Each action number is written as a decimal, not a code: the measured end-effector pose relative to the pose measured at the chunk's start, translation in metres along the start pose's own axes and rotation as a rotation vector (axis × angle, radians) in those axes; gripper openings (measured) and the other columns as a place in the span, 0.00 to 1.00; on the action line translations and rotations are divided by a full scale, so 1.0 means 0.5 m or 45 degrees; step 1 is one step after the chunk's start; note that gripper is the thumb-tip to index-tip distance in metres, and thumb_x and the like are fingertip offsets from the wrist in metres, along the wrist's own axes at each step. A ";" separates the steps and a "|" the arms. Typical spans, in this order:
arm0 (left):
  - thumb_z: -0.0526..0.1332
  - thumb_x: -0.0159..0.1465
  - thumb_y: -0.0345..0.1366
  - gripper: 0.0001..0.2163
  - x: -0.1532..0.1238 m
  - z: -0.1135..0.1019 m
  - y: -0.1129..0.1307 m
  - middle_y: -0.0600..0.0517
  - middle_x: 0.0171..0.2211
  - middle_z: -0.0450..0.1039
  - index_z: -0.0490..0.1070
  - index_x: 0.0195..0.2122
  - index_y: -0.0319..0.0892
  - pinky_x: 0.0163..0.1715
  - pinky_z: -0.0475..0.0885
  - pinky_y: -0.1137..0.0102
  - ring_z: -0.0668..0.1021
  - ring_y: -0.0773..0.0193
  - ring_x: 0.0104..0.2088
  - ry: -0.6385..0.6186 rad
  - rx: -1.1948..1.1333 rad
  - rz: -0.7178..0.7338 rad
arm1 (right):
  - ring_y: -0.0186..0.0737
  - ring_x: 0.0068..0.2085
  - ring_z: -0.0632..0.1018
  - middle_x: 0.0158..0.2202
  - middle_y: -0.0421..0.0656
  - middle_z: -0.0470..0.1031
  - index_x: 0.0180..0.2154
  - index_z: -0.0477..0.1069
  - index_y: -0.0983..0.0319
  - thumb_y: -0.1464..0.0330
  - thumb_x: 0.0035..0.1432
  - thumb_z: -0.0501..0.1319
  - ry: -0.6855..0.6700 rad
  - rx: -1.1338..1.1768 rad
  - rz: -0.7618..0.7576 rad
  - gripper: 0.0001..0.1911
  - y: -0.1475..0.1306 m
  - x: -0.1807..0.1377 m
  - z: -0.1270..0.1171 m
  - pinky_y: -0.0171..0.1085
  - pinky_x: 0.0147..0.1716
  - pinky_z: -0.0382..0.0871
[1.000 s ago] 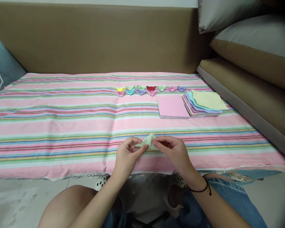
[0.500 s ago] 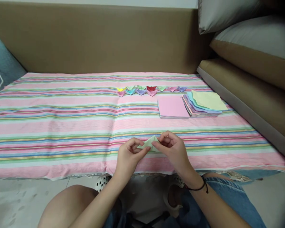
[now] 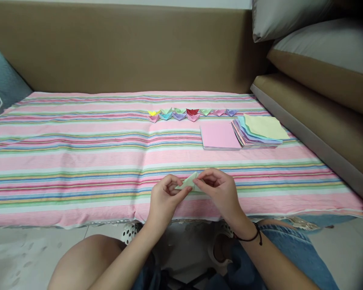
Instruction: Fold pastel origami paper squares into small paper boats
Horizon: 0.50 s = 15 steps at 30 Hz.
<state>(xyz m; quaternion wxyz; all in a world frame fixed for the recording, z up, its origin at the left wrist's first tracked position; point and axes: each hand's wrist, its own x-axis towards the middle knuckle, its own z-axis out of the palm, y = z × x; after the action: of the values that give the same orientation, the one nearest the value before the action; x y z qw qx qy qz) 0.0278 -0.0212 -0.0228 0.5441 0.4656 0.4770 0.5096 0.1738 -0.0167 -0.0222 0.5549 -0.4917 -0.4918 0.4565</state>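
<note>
A small folded piece of light green paper [image 3: 189, 181] is held between both hands, just above the near part of the striped cloth. My left hand [image 3: 166, 197] pinches its left side, thumb in front and fingers behind. At its right side, my right hand [image 3: 219, 191] grips the paper between thumb and index finger, and those fingers hide its right part. Farther back stand several small folded paper boats [image 3: 179, 116] in two rows, in yellow, green, red, blue, pink and purple.
A stack of pink square paper [image 3: 219, 136] lies right of centre, touching a fanned stack of coloured sheets [image 3: 264, 128] with pale yellow on top. The striped cloth [image 3: 78, 161] covers the seat. Brown cushions [image 3: 320, 108] are piled along the right, and a brown backrest [image 3: 124, 48] rises behind.
My right hand's fingers have shifted slightly left over the green paper and closed together, covering more of its right side. My left hand has barely moved.
</note>
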 end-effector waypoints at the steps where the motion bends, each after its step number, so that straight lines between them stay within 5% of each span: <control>1: 0.71 0.47 0.34 0.15 0.000 0.001 0.002 0.60 0.21 0.63 0.62 0.25 0.41 0.20 0.63 0.79 0.68 0.74 0.21 0.002 -0.051 0.002 | 0.35 0.26 0.74 0.24 0.39 0.73 0.25 0.70 0.61 0.67 0.45 0.67 0.006 0.007 0.008 0.07 0.001 0.001 -0.001 0.34 0.26 0.69; 7: 0.71 0.48 0.34 0.20 -0.001 -0.001 0.009 0.57 0.23 0.74 0.56 0.31 0.44 0.28 0.70 0.74 0.77 0.67 0.25 -0.065 -0.210 -0.181 | 0.34 0.25 0.73 0.23 0.39 0.73 0.25 0.71 0.61 0.67 0.43 0.69 0.073 0.085 0.057 0.08 0.004 0.007 -0.010 0.32 0.23 0.66; 15: 0.71 0.48 0.34 0.20 -0.003 -0.003 0.007 0.58 0.20 0.75 0.57 0.31 0.44 0.30 0.70 0.73 0.77 0.67 0.24 -0.052 -0.261 -0.200 | 0.35 0.25 0.73 0.23 0.39 0.73 0.24 0.70 0.61 0.66 0.41 0.70 0.117 0.128 0.102 0.09 0.003 0.006 -0.009 0.33 0.24 0.68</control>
<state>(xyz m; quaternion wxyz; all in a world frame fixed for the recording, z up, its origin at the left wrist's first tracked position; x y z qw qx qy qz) 0.0261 -0.0225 -0.0196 0.6367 0.3790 0.4461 0.5019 0.1785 -0.0138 -0.0236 0.5824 -0.5028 -0.4222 0.4794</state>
